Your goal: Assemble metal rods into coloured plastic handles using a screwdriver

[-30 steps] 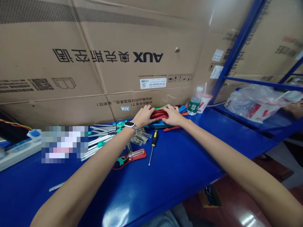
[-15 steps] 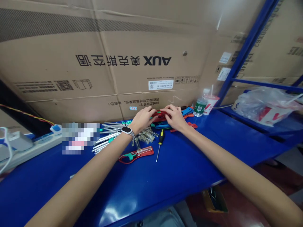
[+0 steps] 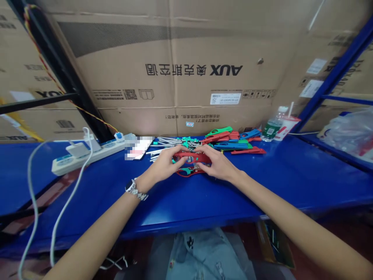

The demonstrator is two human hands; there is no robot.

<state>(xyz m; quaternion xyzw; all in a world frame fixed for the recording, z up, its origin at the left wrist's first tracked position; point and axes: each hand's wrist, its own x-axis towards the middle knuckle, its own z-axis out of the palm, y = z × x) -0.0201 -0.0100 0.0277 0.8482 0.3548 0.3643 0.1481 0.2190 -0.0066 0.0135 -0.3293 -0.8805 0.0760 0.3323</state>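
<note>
Between my two hands is a red curved plastic casing (image 3: 196, 157). My left hand (image 3: 166, 165), with a watch on its wrist, has its fingers closed on the left end. My right hand (image 3: 218, 163) pinches the right end. Just below it on the table lies another red casing (image 3: 180, 174) with a green piece (image 3: 186, 170) and a thin loop, partly covered by my right hand. Behind my hands is a heap of metal rods (image 3: 170, 140) and small green parts (image 3: 186, 140). The screwdriver is almost wholly hidden behind my right hand.
Red, green and blue casings (image 3: 247, 146) are piled at the back right. Beside them stand a water bottle (image 3: 272, 126) and a cup with a straw (image 3: 287, 126). A power strip (image 3: 93, 155) and white cables lie left, near a phone (image 3: 142, 147). Large cardboard (image 3: 186, 50) walls the back.
My hands have come back from the pile toward the table's front, bringing the red casing with them. The camera view has turned left, showing more of the power strip.
</note>
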